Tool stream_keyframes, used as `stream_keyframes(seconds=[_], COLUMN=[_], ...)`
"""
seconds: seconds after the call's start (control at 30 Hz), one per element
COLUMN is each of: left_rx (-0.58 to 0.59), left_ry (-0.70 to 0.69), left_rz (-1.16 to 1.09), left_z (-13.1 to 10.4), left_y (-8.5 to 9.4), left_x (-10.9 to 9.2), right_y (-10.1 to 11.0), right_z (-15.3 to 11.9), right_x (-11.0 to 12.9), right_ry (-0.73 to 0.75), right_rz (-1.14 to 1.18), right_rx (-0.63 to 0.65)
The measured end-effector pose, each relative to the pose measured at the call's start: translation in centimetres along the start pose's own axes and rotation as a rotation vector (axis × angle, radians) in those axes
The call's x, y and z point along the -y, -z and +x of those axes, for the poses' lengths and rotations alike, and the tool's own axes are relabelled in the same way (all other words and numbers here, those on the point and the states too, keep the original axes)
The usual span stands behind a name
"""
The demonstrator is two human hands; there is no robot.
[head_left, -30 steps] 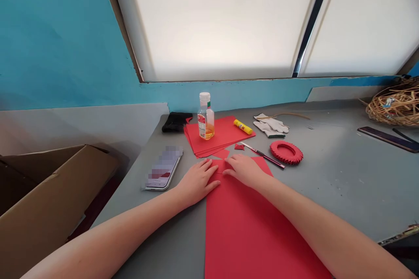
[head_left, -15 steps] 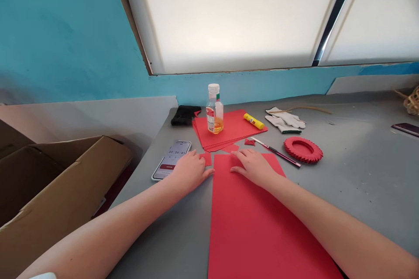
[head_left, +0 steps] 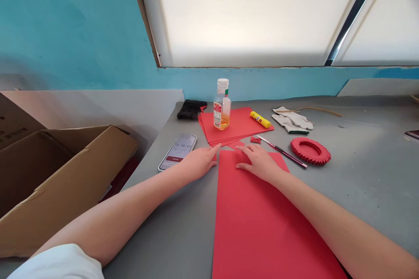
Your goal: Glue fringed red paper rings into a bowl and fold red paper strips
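A large red sheet (head_left: 258, 222) lies on the grey table in front of me. My right hand (head_left: 257, 161) rests on its far part, fingers spread and holding nothing. Just left of the sheet's far corner is my left hand (head_left: 201, 161), index finger stretched out, over a small red piece (head_left: 215, 157) that it mostly covers. Beyond my hands sit another small red piece (head_left: 236, 144) and a tiny folded red piece (head_left: 255, 140). A phone (head_left: 178, 152) showing a timer lies left of my left hand.
A glass bottle (head_left: 222, 107) and a yellow glue stick (head_left: 260, 119) stand and lie on red sheets (head_left: 240, 128). Rightward are a cutter knife (head_left: 284, 153), a pleated red ring (head_left: 310, 151) and white gloves (head_left: 294, 121). A black cloth (head_left: 192, 109) and cardboard box (head_left: 72, 174) are left.
My left hand has moved up toward the sheet's far corner and its index finger now reaches forward. My right hand stays on the sheet. The view has turned slightly left.
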State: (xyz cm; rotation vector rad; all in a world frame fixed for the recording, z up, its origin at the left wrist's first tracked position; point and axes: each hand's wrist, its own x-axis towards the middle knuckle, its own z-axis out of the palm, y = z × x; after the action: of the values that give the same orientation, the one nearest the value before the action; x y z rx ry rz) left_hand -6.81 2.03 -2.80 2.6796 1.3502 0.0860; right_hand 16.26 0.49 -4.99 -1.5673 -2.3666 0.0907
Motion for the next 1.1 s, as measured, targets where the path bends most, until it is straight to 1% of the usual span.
stream_keyframes(seconds=[0.1,0.27,0.4,0.5,0.63,0.7,0.77,0.83,0.9,1.03,1.1], left_rx=[0.025,-0.004,-0.028,-0.081,-0.102,-0.11,-0.107,-0.098,-0.09,-0.104,-0.095], left_ry=[-0.04,-0.104,-0.064,-0.052,-0.046,-0.067,-0.07,-0.047,-0.026,0.003,0.027], left_rz=[-0.058,-0.167,-0.2,-0.253,-0.363,-0.454,-0.556,-0.62,-0.638,-0.571,-0.533], left_z=[-0.1,0.1,0.3,0.3,0.1,-0.1,-0.2,-0.2,-0.1,0.2,0.3], left_y=[0.4,0.7,0.6,0.7,1.2,1.5,1.8,1.9,2.0,1.9,1.8], left_x=[0.9,1.1,1.1,0.9,0.2,-0.1,-0.3,-0.3,-0.3,0.1,0.3], right_y=[0.1,-0.1,0.2,0.7,0.8,0.8,0.9,1.4,2.3,4.5,5.3], right_z=[0.1,0.1,0.1,0.2,0.5,0.7,1.0,1.7,2.5,4.3,5.0], right_x=[0.1,-0.1,-0.1,0.2,0.7,0.7,0.7,0.8,0.9,1.4,1.7], right_ry=[-0.039,-0.086,-0.088,-0.096,-0.106,-0.097,-0.092,-0.107,-0.126,-0.057,-0.011], right_rz=[0.044,0.137,0.149,0.15,0.17,0.227,0.335,0.463,0.551,0.575,0.567], right_rx=[0.039,0.066,0.076,0.075,0.062,0.064,0.089,0.128,0.175,0.276,0.298])
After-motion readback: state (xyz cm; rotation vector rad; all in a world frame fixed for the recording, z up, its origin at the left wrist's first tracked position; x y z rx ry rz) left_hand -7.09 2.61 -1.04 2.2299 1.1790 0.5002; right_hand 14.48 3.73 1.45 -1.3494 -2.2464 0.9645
